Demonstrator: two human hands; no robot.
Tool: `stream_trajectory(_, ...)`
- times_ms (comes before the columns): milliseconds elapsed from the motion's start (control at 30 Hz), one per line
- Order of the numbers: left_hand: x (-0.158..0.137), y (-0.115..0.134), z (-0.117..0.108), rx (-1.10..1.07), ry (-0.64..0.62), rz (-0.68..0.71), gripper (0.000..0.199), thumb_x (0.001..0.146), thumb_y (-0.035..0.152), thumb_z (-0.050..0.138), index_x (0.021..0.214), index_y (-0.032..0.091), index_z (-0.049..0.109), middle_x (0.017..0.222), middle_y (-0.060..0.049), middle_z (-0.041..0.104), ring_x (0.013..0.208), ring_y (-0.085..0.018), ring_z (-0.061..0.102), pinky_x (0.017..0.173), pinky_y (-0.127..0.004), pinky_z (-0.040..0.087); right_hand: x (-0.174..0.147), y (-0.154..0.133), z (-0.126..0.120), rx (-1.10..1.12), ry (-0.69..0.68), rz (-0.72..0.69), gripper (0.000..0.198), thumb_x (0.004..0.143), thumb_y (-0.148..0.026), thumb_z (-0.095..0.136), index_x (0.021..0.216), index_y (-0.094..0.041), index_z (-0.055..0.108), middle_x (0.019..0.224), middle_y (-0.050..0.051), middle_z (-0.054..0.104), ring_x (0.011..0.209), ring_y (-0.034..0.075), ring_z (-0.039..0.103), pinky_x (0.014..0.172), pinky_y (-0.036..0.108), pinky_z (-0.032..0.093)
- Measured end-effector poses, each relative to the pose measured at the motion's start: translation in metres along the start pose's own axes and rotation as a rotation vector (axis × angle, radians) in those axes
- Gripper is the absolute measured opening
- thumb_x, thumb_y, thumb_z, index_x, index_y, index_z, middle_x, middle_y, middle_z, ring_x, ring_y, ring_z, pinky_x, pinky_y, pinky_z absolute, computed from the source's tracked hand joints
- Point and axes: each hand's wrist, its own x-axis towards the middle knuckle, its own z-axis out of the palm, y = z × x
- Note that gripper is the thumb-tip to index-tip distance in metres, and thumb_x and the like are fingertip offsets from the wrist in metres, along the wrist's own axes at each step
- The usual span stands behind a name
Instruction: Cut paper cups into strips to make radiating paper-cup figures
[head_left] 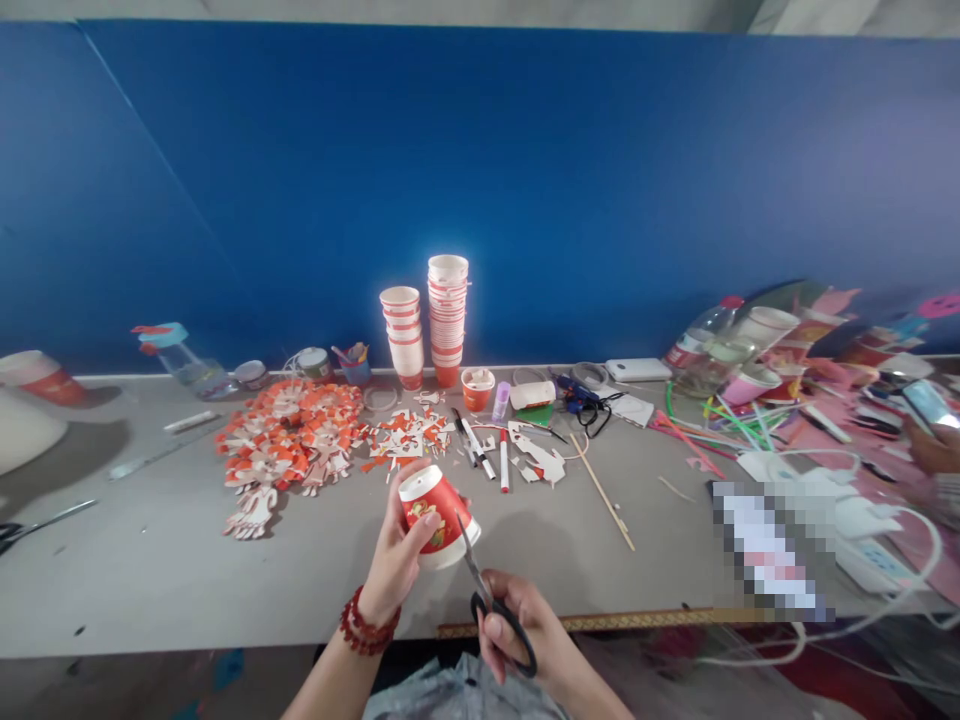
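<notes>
My left hand (pixel 401 555) is wrapped round a red and white paper cup (pixel 436 505), tilted with its base up and to the left. In my right hand (pixel 517 625) is a pair of scissors (pixel 474 565) with black handles, my fingers through the loops. The scissors' blades point up and touch or overlap the cup's white rim; whether they have cut into it I cannot tell. Just beyond the cup lie small red and white paper scraps (pixel 412 432) and a heap of cut paper pieces (pixel 292 430).
Two tall stacks of paper cups (pixel 448 320) stand at the back by the blue wall. Several markers (pixel 504 462), a wooden stick (pixel 604 495) and a glue gun (pixel 577 392) lie mid-table. A power strip (pixel 862 550) and another person's hand (pixel 930 445) are at right.
</notes>
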Motion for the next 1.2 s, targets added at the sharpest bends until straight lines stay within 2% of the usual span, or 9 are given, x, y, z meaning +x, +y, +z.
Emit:
stream_trajectory(367,-0.001,-0.005,-0.006,0.002,0.043,-0.002,0.053,0.085,0.024,0.065,0.131,0.032,0.040,0.106,-0.005,0.065,0.092,-0.027,0.070,0.082,-0.040,0.057,0.000,0.005,0.004,-0.042,0.066,-0.023,0.060,0.070,-0.078,0.059,0.070,-0.020,0.044,0.039,-0.006,0.046,0.030,0.005,0.031,0.035,0.019,0.022)
stream_trajectory(567,0.000,-0.005,-0.008,0.007,0.023,-0.021,0.046,0.086,0.026,0.065,0.126,0.029,0.044,0.103,-0.005,0.066,0.093,-0.027,0.070,0.082,-0.040,0.056,-0.001,0.010,0.005,-0.039,0.106,0.026,0.062,0.067,-0.080,0.058,0.070,-0.020,0.044,0.039,-0.007,0.043,0.030,0.005,0.030,0.035,0.019,0.021)
stream_trajectory(700,0.000,-0.002,-0.007,0.014,0.028,-0.040,0.052,0.084,0.029,0.067,0.130,0.030,0.043,0.101,-0.005,0.068,0.091,-0.026,0.070,0.083,-0.041,0.055,-0.002,0.005,0.005,-0.085,0.128,0.035,0.062,0.067,-0.080,0.058,0.067,-0.021,0.042,0.039,-0.008,0.042,0.031,0.004,0.028,0.036,0.018,0.020)
stream_trajectory(833,-0.001,0.003,-0.006,0.023,0.005,-0.071,0.061,0.084,0.029,0.067,0.137,0.032,0.038,0.100,-0.005,0.068,0.091,-0.025,0.070,0.088,-0.043,0.054,-0.001,0.000,0.004,-0.097,0.095,0.045,0.063,0.066,-0.081,0.059,0.068,-0.021,0.039,0.039,-0.008,0.043,0.031,0.004,0.031,0.036,0.018,0.020)
stream_trajectory(967,-0.002,0.004,-0.005,0.039,-0.013,-0.110,0.064,0.082,0.030,0.070,0.138,0.032,0.039,0.100,-0.006,0.068,0.088,-0.026,0.070,0.081,-0.041,0.056,0.001,0.002,0.003,-0.090,0.061,0.031,0.062,0.066,-0.080,0.060,0.070,-0.021,0.040,0.038,-0.008,0.044,0.030,0.005,0.033,0.035,0.018,0.020)
stream_trajectory(1200,-0.004,0.004,-0.006,0.023,-0.020,-0.120,0.064,0.082,0.028,0.070,0.137,0.030,0.039,0.098,-0.006,0.069,0.086,-0.024,0.071,0.079,-0.038,0.057,-0.001,0.005,0.005,-0.117,0.089,0.037,0.063,0.066,-0.082,0.057,0.069,-0.021,0.039,0.039,-0.008,0.042,0.031,0.004,0.031,0.035,0.018,0.020)
